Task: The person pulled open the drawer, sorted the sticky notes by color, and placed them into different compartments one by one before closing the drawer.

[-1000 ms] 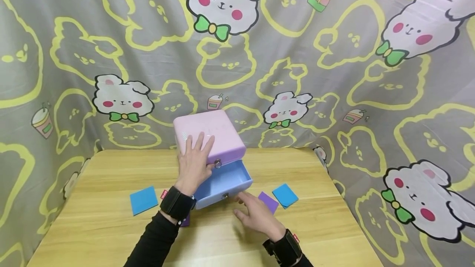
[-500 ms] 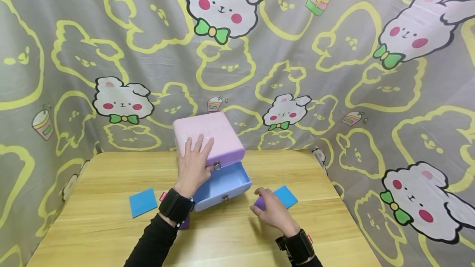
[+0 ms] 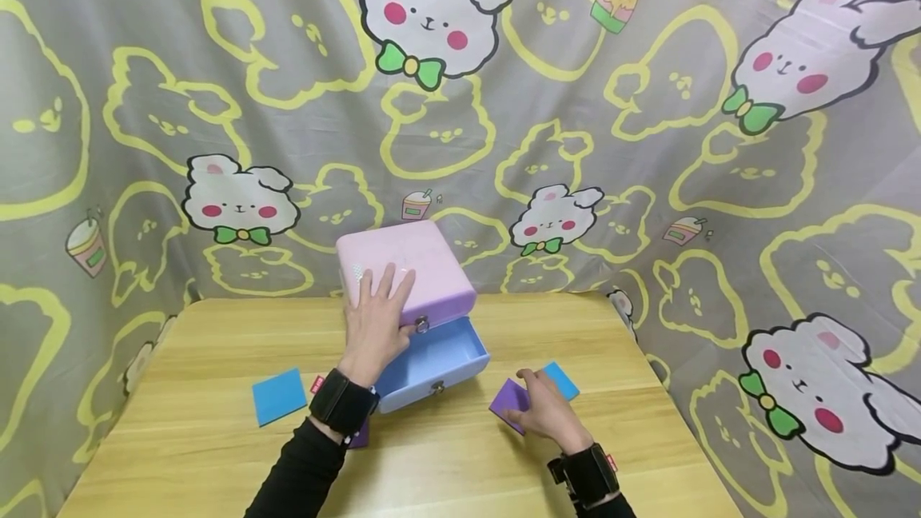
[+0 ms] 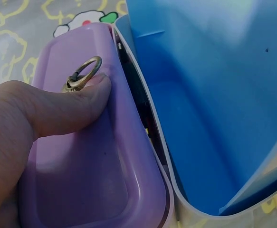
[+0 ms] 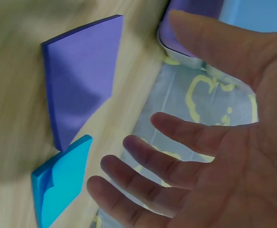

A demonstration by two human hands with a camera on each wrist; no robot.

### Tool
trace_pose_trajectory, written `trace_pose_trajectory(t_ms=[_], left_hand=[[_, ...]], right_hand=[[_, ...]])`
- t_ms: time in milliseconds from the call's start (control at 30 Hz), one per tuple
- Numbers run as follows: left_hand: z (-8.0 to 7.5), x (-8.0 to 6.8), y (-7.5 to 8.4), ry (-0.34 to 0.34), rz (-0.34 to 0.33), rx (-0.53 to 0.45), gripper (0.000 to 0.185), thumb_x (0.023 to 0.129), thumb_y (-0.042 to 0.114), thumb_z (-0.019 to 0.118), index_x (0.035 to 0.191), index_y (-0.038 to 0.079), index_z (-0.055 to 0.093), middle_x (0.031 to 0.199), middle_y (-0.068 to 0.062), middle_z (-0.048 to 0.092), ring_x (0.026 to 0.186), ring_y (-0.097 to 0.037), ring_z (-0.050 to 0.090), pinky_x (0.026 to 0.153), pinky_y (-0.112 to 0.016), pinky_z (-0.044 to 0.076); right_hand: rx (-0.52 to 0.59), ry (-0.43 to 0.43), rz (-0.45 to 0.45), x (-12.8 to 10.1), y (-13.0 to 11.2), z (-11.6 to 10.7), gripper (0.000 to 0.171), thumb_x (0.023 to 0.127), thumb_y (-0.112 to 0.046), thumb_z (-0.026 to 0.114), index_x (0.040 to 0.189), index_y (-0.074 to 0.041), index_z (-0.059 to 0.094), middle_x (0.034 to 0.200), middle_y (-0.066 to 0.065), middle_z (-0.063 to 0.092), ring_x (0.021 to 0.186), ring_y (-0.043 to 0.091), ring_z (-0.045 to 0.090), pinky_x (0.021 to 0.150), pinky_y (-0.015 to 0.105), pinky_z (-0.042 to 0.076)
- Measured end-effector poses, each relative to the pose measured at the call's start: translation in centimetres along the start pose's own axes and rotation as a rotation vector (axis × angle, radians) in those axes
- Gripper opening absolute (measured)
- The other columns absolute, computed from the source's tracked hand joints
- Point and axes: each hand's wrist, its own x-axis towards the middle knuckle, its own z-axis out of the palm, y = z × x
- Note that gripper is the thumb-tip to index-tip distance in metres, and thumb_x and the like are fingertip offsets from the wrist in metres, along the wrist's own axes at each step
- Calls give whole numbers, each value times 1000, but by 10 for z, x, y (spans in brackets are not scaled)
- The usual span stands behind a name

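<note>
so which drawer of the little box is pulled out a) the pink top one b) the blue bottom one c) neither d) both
b: the blue drawer juts out open and empty, while the pink drawer above sits flush, with the left hand resting on the box and its thumb by the ring pull.

Blue pad (image 3: 278, 396), wooden table (image 3: 216, 454), bunny curtain (image 3: 647, 142)
</note>
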Motion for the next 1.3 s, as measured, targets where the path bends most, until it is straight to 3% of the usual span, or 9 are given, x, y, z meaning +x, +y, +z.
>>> trace_pose_trajectory(t_ms=[233, 400, 567, 933, 1133, 1300], left_hand=[[0, -1, 0, 0, -1, 6, 92, 75, 26, 90, 154, 23, 43, 164, -16, 36, 148, -53, 30, 97, -82, 40], [-1, -2, 0, 7, -1, 3, 92, 76, 26, 90, 155, 23, 43, 164, -16, 36, 148, -53, 31, 97, -82, 40], [-1, -2, 0, 15, 0, 4, 91, 76, 26, 90, 154, 23, 43, 164, -16, 37, 148, -53, 31, 97, -81, 41], [0, -3, 0, 15, 5, 15, 93, 75, 27, 90, 154, 23, 43, 163, -16, 37, 148, -53, 31, 97, -81, 41], [1, -2, 0, 17, 6, 18, 93, 75, 28, 90, 155, 23, 43, 163, -16, 37, 148, -53, 31, 98, -81, 40], [1, -2, 0, 17, 6, 21, 93, 75, 28, 91, 154, 23, 43, 163, -16, 37, 148, -52, 31, 97, -81, 41]], right_hand=[[27, -30, 50, 2, 9, 8, 87, 67, -27, 94, 137, 5, 53, 113, 22, 59, 98, 30, 57, 77, 47, 57], [19, -39, 68, 2, 13, 14, 93, 62, -25, 96, 138, 5, 53, 111, 20, 60, 99, 31, 57, 80, 50, 57], [-43, -20, 75, 2, 14, 18, 93, 62, -25, 96, 138, 5, 52, 113, 23, 60, 102, 36, 57, 84, 56, 56], [-79, 1, 101, 1, 20, 22, 90, 64, -21, 96, 137, 8, 52, 115, 27, 59, 104, 39, 56, 86, 58, 56], [-49, 7, 118, 4, 21, 24, 84, 60, -23, 98, 123, 12, 57, 105, 22, 57, 99, 35, 53, 84, 52, 54], [-37, 15, 133, 5, 21, 28, 84, 53, -26, 101, 116, 8, 56, 99, 18, 56, 95, 31, 51, 82, 49, 53]])
